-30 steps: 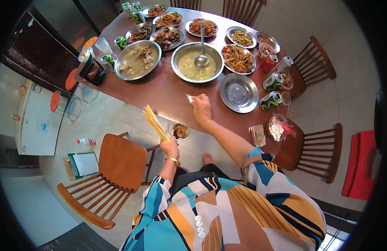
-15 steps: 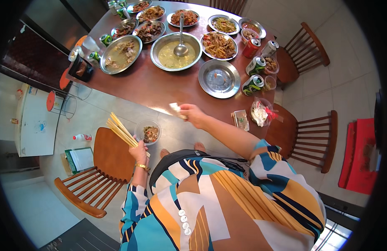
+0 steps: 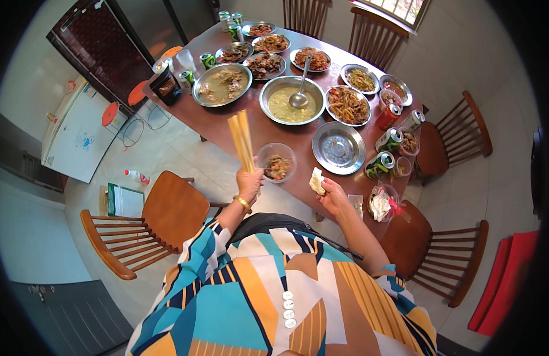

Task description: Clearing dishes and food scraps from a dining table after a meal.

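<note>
My left hand (image 3: 249, 185) is closed round a bundle of wooden chopsticks (image 3: 241, 142), their ends pointing up and away. The same hand grips the side of a clear plastic bowl (image 3: 291, 155) with food scraps (image 3: 278, 168) in it; the bowl is at the table's near edge. Pinched in my right hand (image 3: 334, 197) is a crumpled white tissue (image 3: 316, 181), right of the bowl. Beyond that hand lies a round steel plate (image 3: 339, 151) with a few bits on it. A small flat pack (image 3: 356, 204) is partly hidden behind my right hand.
Across the brown table (image 3: 218, 127) stand several dishes of food and a soup basin (image 3: 280, 110) with a ladle (image 3: 298, 99). Drink cans (image 3: 379, 165) and a bowl of used tissues (image 3: 381, 203) line the right side. Wooden chairs stand left (image 3: 174, 204) and right (image 3: 405, 237).
My left hand has carried the chopsticks and bowl up and right, from over the floor to the table's edge. My right hand, with the tissue, has moved right. The view has shifted.
</note>
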Available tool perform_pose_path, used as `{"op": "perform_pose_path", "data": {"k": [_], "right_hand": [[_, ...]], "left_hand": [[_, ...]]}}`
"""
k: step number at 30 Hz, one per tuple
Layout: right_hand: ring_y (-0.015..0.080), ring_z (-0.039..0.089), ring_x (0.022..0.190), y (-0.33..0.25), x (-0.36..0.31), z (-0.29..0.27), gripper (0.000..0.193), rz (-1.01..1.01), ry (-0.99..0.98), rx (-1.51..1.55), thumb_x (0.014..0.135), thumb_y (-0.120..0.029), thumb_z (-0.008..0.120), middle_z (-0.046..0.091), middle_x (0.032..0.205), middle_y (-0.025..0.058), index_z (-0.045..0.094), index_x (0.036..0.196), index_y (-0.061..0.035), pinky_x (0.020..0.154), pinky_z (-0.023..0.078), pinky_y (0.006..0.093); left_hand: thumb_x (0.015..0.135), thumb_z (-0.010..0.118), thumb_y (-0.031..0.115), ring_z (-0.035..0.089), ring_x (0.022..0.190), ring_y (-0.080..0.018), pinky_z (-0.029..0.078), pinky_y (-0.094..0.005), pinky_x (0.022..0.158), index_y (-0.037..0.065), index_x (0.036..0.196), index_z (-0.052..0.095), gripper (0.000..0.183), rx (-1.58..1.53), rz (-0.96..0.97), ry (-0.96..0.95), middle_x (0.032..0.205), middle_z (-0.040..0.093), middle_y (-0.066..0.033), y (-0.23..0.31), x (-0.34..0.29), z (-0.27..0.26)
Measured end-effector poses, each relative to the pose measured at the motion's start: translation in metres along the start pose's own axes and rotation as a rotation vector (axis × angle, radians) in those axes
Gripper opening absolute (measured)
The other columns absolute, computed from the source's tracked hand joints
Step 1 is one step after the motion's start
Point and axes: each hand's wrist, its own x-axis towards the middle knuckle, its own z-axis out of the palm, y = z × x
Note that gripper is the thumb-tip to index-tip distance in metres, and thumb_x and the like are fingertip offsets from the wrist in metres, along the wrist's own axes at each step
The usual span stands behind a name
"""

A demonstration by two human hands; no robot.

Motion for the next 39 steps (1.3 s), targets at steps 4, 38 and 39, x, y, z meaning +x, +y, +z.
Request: {"op": "perform_pose_path", "data": {"k": [4, 38, 39], "right_hand": [[0.0097, 0.054, 0.078, -0.001, -0.008, -0.001, 0.018, -0.023, -0.013, -0.004, 0.084, -0.011, 0.05, 0.06, 0.094, -0.0011, 0.052, 0.102, -0.012, 0.061, 0.039, 0.0266], [0.0153, 0.056, 0.082, 0.077, -0.03, 0.062, 0.019, -0.375, 0.349, 0.421, 0.084, -0.007, 0.048, 0.059, 0.094, 0.0035, 0.049, 0.102, -0.0097, 0.062, 0.04, 0.0291], [0.0151, 0.055, 0.08, 0.079, -0.031, 0.064, 0.017, -0.374, 0.365, 0.436, 0.084, -0.008, 0.048, 0.059, 0.093, 0.0033, 0.049, 0.101, -0.0098, 0.061, 0.04, 0.0293]], "left_hand": [[0.071, 0.055, 0.001, 0.046, 0.041, -0.0056, 0.039, -0.0191, 0.038, 0.002, 0.111, 0.055, 0.04, 0.042, -0.051, -0.084, 0.059, 0.053, 0.0005, -0.001, 0.008, 0.031], [0.08, 0.063, 0.012, 0.044, 0.044, -0.0051, 0.036, -0.0169, 0.038, 0.005, 0.094, 0.057, 0.017, -0.115, -0.265, -0.55, 0.059, 0.05, 0.0014, 0.108, 0.061, -0.114], [0.08, 0.063, 0.012, 0.044, 0.043, -0.0053, 0.036, -0.0169, 0.038, 0.005, 0.093, 0.057, 0.016, -0.114, -0.263, -0.565, 0.059, 0.05, 0.0012, 0.109, 0.062, -0.118]]}}
